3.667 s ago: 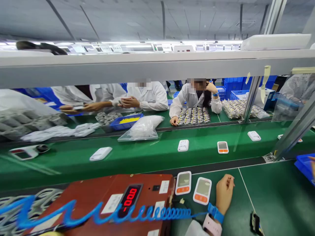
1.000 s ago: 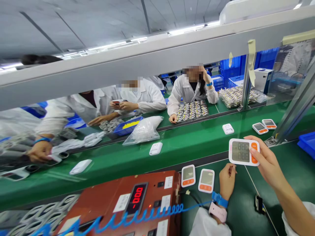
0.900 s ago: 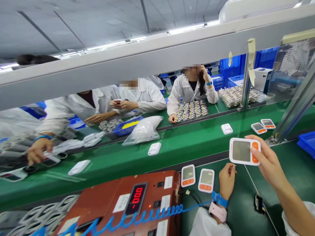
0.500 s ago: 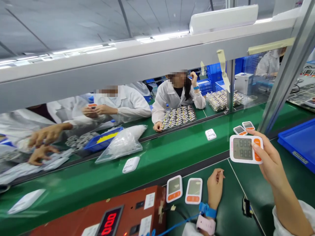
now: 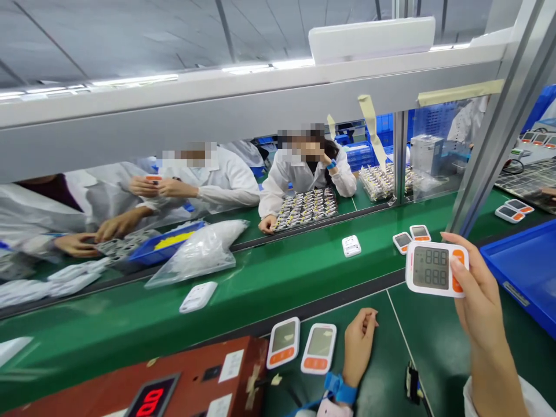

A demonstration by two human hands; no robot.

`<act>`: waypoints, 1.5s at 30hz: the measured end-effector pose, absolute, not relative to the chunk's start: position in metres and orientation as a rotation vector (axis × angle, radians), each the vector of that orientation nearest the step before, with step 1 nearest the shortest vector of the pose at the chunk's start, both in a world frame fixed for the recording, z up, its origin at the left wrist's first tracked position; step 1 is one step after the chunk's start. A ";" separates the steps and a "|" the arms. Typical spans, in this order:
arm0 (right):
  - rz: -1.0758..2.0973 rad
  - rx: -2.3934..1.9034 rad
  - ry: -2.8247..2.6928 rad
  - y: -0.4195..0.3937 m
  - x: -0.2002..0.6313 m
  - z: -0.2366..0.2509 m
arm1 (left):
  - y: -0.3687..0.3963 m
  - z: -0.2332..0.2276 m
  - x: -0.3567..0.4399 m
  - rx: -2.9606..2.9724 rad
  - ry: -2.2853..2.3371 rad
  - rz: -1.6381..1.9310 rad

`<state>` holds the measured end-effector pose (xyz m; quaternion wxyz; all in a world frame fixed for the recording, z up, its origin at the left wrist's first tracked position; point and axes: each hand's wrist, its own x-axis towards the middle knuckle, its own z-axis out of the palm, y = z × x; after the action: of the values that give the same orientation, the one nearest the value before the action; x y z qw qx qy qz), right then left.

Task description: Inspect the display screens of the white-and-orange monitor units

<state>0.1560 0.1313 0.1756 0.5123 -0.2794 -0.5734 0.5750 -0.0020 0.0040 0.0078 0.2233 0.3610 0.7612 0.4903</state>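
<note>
**Monitor lit in hand, two waiting**

The right hand (image 5: pixel 475 289) grips a monitor (image 5: pixel 435 269) above the bench (image 5: pixel 438 347), digits showing, thumb on its orange button. The left hand (image 5: pixel 358 346) rests loosely curled, empty, beside two blank units (image 5: pixel 302 347), seemingly unchecked.

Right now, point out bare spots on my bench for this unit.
Bare mat lies between the resting left hand and the blue tray, below the right hand holding the monitor. Crowded: two monitors beside the red tester.
</note>
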 end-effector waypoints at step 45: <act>1.319 -0.779 -1.310 0.178 0.140 0.147 | 0.004 0.006 -0.001 0.936 2.033 1.411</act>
<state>0.1400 0.1785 0.1466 0.5336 -0.3270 -0.5496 0.5534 -0.0012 0.0037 0.0060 0.2455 0.3429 0.7449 0.5169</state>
